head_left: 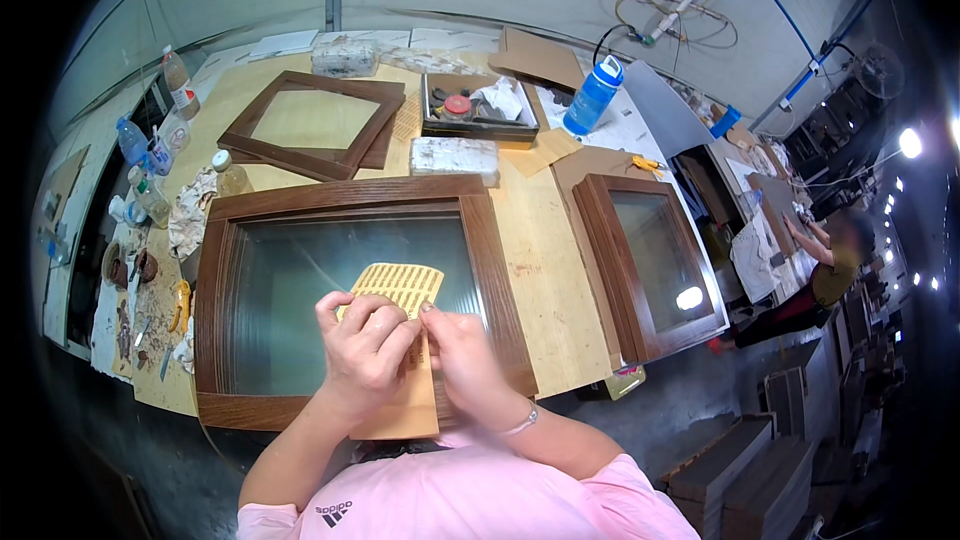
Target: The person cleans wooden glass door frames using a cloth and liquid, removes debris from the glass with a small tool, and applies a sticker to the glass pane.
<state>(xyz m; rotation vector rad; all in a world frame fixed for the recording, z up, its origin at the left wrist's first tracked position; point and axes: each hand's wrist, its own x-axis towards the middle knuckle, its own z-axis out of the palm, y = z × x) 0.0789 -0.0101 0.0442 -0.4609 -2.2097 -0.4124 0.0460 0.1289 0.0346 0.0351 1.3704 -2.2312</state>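
- Centrally, the left hand (365,350) and the right hand (462,360) were both pinched on a tan sheet of backing paper with rows of small oblong stickers (398,290), fingertips pressed together near its middle.
- That sheet hung over the large dark-brown wooden frame with a frosted glass pane (300,315), covering part of the pane's lower right.
- At two o'clock from the hands leaned a second brown glazed frame (650,265) on the pale plywood worktable (545,270).
- At eleven o'clock lay an empty brown wooden frame (315,123); at twelve, a white wrapped block (455,157) and a black tray of oddments (478,105).
- At one o'clock stood a blue water bottle (592,97).
- Far off at three o'clock, another person (830,265) worked at a separate bench.
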